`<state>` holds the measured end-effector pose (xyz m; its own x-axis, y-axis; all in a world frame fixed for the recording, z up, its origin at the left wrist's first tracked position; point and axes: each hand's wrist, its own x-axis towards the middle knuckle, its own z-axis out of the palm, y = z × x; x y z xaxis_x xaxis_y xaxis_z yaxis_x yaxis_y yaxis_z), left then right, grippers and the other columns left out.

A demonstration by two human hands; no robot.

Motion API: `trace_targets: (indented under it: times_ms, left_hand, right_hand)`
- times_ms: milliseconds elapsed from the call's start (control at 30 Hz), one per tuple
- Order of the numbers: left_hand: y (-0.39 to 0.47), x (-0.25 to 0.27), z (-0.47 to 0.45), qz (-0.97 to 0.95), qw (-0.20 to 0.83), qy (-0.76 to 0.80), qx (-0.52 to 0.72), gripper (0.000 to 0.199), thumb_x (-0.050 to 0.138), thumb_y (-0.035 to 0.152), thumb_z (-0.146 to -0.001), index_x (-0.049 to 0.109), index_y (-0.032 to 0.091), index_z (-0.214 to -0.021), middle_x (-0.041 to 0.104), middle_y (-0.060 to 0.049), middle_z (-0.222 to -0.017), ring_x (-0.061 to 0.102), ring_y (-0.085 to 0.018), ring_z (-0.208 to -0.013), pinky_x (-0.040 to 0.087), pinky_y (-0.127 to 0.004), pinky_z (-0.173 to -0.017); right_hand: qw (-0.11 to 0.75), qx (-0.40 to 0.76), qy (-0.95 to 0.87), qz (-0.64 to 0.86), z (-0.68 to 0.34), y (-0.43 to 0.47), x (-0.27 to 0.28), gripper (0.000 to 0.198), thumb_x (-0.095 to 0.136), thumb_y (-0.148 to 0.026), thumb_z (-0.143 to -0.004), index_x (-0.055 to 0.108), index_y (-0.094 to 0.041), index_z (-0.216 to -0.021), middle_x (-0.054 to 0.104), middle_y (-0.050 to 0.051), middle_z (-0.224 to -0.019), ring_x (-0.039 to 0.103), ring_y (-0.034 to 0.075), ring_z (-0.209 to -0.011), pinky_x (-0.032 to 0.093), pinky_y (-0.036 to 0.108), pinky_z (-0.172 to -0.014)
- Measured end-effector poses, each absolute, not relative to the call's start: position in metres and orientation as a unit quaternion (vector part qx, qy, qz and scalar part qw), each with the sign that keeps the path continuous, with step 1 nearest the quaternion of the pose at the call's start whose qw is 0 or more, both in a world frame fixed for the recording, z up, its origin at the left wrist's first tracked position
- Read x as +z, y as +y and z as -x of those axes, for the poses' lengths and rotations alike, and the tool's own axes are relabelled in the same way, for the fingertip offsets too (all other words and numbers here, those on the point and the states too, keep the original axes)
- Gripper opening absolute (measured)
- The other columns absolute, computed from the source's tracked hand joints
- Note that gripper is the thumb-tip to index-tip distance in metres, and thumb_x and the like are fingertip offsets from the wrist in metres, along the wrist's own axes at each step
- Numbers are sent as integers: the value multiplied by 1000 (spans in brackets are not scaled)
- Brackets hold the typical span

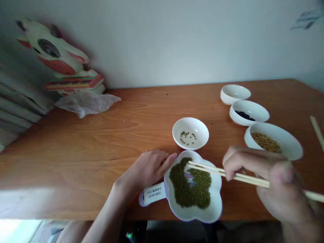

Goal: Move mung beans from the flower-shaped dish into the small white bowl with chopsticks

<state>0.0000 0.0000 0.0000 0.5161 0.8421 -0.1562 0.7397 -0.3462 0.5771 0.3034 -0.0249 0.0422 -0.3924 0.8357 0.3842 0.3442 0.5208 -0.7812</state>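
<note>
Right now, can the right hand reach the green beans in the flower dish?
Probably yes: the right hand holds chopsticks over the beans, and nothing seems in the way.

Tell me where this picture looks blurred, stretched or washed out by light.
Head view: the bare right hand gripping pale wooden chopsticks looks smeared, while the bare left hand is crisper; head view: the white-and-red cow-shaped toy looks soft and leaning, probably lens distortion; head view: pale glare covers the brown wooden table at lower left.
</note>
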Motion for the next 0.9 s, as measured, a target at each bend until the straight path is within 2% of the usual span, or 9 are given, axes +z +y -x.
trace_targets:
  times_ms: [133, 267, 367, 567, 767, 900]
  left_hand:
    - [1, -2, 0, -824, 288, 480, 88, 57, 28, 52, -116, 62, 20, -84, 71, -3, -83, 62, -18, -75, 41, -34, -75]
    - [1, -3, 0, -830, 281, 473, 95, 55, 29, 50, -116, 60, 19, -82, 69, -2, -81, 60, -16, -72, 39, -33, -72]
    - [1, -3, 0, -830, 289, 469, 92, 55, 29, 50, -116, 60, 20, -82, 68, -2, -79, 60, -16, -74, 41, -33, -75]
    - [2, -4, 1, -826, 297, 470, 92, 55, 30, 51, -116, 62, 20, -84, 69, -2, -80, 62, -17, -74, 44, -33, -74]
    - [2, -11, 6, -830, 266, 480, 98, 53, 32, 52, -115, 68, 19, -94, 74, -5, -87, 68, -19, -80, 48, -34, -79]
    - [1, -8, 5, -827, 270, 484, 98, 56, 31, 54, -114, 68, 19, -91, 73, -5, -83, 67, -19, -77, 50, -33, -77]
  right_hand:
    - [506, 243, -706, 433, -289, -13, 61, 81, 8, -71, -106, 66, -27, -69, 65, 2, -66, 59, 22, -61, 42, 37, -53]
    - [534, 277, -663, 446, -285, -11, 64, 78, 14, -75, -105, 65, -27, -71, 65, 3, -67, 61, 23, -67, 42, 38, -57]
    - [505, 324, -674, 431, -293, -18, 59, 79, 18, -81, -101, 66, -27, -70, 65, 4, -69, 59, 24, -68, 39, 38, -57]
    - [389, 466, -699, 378, -316, -40, 40, 80, 22, -86, -98, 67, -23, -75, 62, 3, -72, 55, 18, -64, 37, 34, -59]
    - [363, 478, -719, 350, -317, -46, 40, 77, 21, -78, -104, 64, -20, -77, 64, 3, -75, 56, 16, -67, 39, 32, -64]
    - [334, 460, -751, 335, -313, -44, 47, 71, 21, -71, -108, 61, -20, -77, 62, 3, -73, 54, 15, -65, 38, 33, -63]
